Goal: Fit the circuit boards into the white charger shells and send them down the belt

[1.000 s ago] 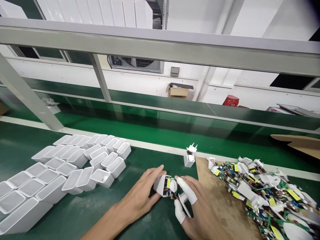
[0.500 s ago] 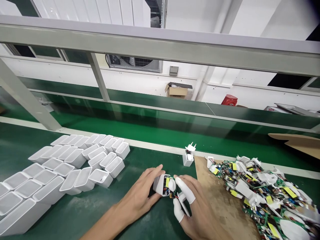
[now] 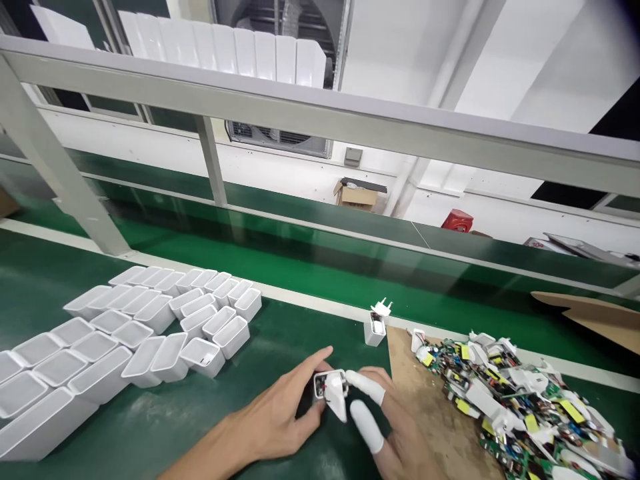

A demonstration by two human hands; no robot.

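My left hand (image 3: 283,413) is closed around a small white charger housing (image 3: 320,387), its thumb and fingers on opposite sides. Electronic parts show dark inside the housing's mouth. A white plastic cover piece (image 3: 336,393) lies tilted across that mouth, its pointed end toward me. My right hand (image 3: 387,420) wears white finger cots on thumb and forefinger. Its forefinger tip is at the housing's right edge, perhaps touching it. The thumb stands apart from the forefinger, just right of the cover piece, with nothing visible between them.
Several white empty housings (image 3: 160,353) stand in rows at left. A filled housing with a plug cover (image 3: 375,329) stands beyond my hands. A heap of circuit boards (image 3: 530,400) lies at right, by a brown board (image 3: 425,413). A grey frame rail (image 3: 300,100) crosses behind the bench.
The circuit board has gone deeper into the housing, and the housing's mouth has turned upward. The white cover piece has come over the mouth, and my right fingers have spread off it.
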